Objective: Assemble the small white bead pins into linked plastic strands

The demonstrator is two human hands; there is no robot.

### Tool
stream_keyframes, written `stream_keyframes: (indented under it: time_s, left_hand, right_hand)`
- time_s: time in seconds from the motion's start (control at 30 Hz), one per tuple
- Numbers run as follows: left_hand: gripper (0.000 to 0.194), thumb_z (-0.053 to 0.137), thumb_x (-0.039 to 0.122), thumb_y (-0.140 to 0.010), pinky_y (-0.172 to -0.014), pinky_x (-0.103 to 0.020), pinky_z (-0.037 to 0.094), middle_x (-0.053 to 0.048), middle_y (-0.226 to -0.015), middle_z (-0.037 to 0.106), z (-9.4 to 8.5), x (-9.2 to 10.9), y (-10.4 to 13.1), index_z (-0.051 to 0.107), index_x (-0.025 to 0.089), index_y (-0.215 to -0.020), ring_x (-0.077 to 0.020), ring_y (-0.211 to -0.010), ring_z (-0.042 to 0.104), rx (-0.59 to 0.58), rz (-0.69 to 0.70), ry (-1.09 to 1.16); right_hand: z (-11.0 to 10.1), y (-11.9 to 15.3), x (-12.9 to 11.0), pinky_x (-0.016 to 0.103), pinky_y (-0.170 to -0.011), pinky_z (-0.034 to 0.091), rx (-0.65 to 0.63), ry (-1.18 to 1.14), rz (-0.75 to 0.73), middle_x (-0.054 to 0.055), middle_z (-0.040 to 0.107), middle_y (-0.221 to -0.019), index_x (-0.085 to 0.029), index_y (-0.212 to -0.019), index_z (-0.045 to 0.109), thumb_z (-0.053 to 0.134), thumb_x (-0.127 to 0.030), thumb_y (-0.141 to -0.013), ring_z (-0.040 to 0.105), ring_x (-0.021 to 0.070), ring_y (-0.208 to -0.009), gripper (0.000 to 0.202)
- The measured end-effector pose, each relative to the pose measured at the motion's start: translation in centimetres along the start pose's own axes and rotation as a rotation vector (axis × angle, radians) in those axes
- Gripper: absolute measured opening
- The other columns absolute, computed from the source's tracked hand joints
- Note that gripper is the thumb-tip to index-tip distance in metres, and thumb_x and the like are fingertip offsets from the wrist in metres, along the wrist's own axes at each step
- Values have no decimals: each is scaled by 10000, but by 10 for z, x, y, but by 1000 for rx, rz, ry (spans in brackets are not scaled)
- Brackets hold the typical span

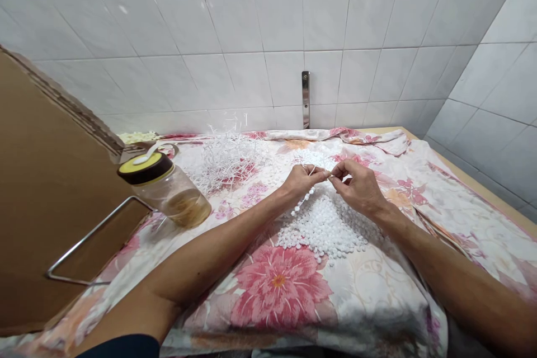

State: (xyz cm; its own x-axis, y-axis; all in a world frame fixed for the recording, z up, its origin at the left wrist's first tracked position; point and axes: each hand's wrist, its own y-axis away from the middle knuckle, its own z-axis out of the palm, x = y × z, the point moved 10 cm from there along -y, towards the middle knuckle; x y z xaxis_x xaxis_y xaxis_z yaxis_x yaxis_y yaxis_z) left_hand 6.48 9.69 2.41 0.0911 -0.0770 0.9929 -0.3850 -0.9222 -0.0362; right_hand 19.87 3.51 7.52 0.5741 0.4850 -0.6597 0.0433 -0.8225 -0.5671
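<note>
My left hand [302, 180] and my right hand [357, 184] meet fingertip to fingertip above a pile of small white beads [325, 226]. The fingers of my left hand are closed on a thin white string, and a strand of white beads [302, 201] hangs below that hand. My right thumb and forefinger are pinched together at the same spot; what lies between them is too small to make out. Under everything is a floral cloth [277, 285].
A tangled heap of thin white strips [229, 161] lies behind my left arm. On the left are a jar of brownish liquid with a yellow-and-black lid [168, 193], a bent metal frame [92, 235] and a cardboard sheet [46, 190]. A tiled wall [243, 17] stands behind.
</note>
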Motion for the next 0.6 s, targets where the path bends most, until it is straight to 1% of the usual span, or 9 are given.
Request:
stream_keyframes:
  time_s: [0.13,0.23,0.33,0.4,0.5,0.6]
  left_hand:
    - [350,787,480,-738,-596,-265,360,-11,-678,633,-5,3,0,726,135,-752,-127,-635,510,78,64,-146]
    - [280,739,421,-786,-635,-276,393,-29,-721,677,-10,10,1,758,142,-786,-158,-698,574,135,125,-298]
    - [257,718,393,-798,-665,-291,412,-42,-745,706,-23,14,0,776,144,-819,-172,-715,598,231,141,-356]
    - [287,742,419,-779,-669,-295,419,-50,-766,719,-30,16,-1,779,139,-832,-174,-718,600,262,140,-301]
    - [378,819,477,-713,-678,-293,429,-64,-813,740,-30,16,-6,790,128,-858,-168,-736,601,212,145,-87]
    - [453,880,511,-651,-654,-280,411,-85,-830,744,-27,12,-8,802,117,-862,-170,-766,604,174,101,79]
  right_hand:
    - [8,2,-3,323,-610,493,-10,37,-43,20,643,-738,-242,-797,540,637,-192,-818,576,167,-627,111]
    - [12,4,-4,308,-568,448,-12,30,-6,-3,607,-680,-244,-766,506,630,-180,-791,526,145,-566,142]
    - [16,5,-9,296,-557,452,-52,-16,18,-9,605,-689,-246,-772,506,634,-189,-787,531,140,-569,142]
    - [13,3,-13,295,-568,472,-47,-19,-4,-3,620,-726,-246,-792,514,631,-185,-785,544,142,-591,132]
    - [0,-1,-9,295,-568,491,17,4,-1,7,630,-754,-243,-812,526,636,-187,-782,555,145,-612,126]
    - [-4,-5,2,306,-584,522,20,3,41,15,642,-754,-235,-814,551,647,-197,-787,581,155,-634,106]
